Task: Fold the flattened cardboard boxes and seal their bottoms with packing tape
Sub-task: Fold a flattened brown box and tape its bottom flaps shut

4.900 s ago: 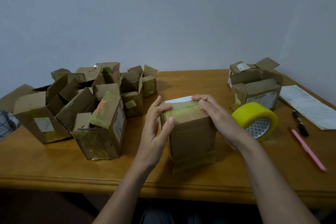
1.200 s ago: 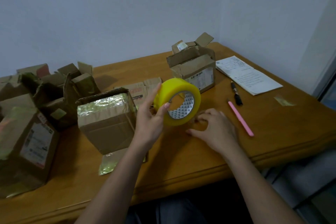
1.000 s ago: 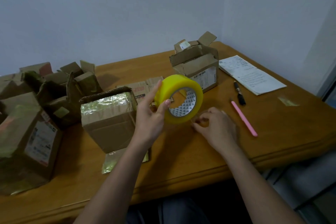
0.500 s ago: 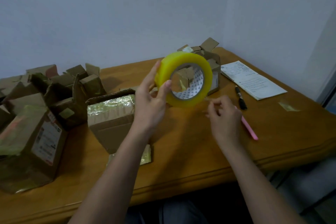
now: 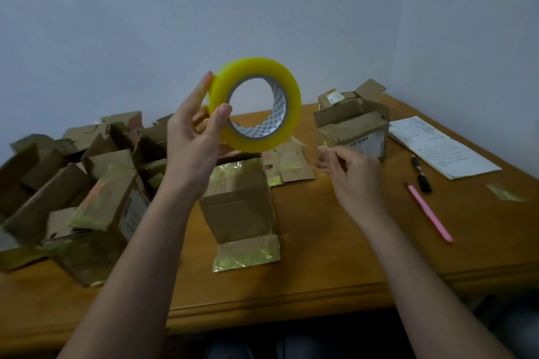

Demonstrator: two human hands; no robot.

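My left hand (image 5: 194, 143) holds a yellow roll of packing tape (image 5: 256, 103) up above the table, thumb on its front rim and fingers behind it. My right hand (image 5: 351, 178) hovers lower right of the roll, fingertips pinched together; a thin strand of tape seems to run from them toward the roll, too faint to be sure. Below the roll stands a taped cardboard box (image 5: 239, 201) with a shiny taped flap lying in front of it. A flattened cardboard box (image 5: 288, 162) lies flat behind it.
A heap of folded, taped boxes (image 5: 75, 181) fills the left of the wooden table (image 5: 335, 265). Open boxes (image 5: 353, 122) stand at the back right. Papers (image 5: 437, 146), a black marker (image 5: 421, 173), a pink pen (image 5: 430, 213) and a tape scrap (image 5: 506, 192) lie at right.
My left hand has lifted the tape roll from table height up in front of the wall. My right hand rose off the table and pinched near the roll's lower edge.
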